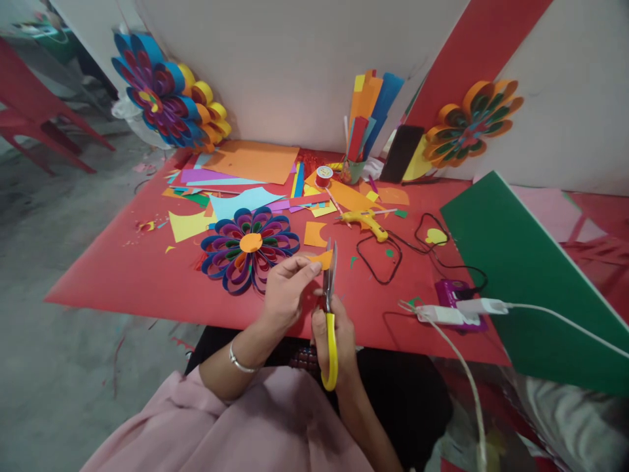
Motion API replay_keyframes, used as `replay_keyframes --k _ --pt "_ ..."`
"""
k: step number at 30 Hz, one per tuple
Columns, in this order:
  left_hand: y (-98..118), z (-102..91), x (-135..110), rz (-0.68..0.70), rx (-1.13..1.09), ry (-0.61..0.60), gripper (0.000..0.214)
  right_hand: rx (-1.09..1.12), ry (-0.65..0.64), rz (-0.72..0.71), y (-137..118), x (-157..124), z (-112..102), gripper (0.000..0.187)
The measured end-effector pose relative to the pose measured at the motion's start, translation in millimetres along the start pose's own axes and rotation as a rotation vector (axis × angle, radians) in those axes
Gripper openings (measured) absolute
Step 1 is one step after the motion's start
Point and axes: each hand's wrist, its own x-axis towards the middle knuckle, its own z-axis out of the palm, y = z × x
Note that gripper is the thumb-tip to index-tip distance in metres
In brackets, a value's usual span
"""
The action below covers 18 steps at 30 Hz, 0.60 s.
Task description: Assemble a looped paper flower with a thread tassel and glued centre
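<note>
Between the thumb and fingers of my left hand point(287, 288) is a small piece of orange paper point(323, 260). My right hand point(339, 337) is closed round the yellow handles of a pair of scissors point(331, 328). The scissor blades point away from me and lie slightly apart at the right end of the orange piece. Just left of my left hand, a paper flower point(251, 242) of blue, purple, red and green loops lies flat, with an orange disc at its centre. Beyond the blades rests an orange paper offcut point(315, 234) with a curved cut.
A yellow glue gun point(363, 223) with a black cord lies beyond the scissors. At right are a purple power strip point(459, 305) with white plugs and a green board point(535, 282). Paper sheets point(255, 160), a thread spool point(324, 176) and a phone point(401, 154) stand farther back.
</note>
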Motion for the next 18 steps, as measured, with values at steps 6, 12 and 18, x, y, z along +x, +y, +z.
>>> replay_keyframes --k 6,12,18 --pt "-2.9 -4.9 3.2 0.085 0.041 0.003 0.034 0.003 -0.015 0.001 2.1 -0.7 0.0 0.042" --pt "-2.6 -7.0 7.5 0.144 0.077 -0.005 0.029 0.023 -0.028 0.011 3.4 -0.4 0.7 0.042" --pt "-0.6 -7.3 11.0 0.165 0.082 0.017 0.026 0.006 -0.033 0.025 1.3 -0.3 0.3 0.044"
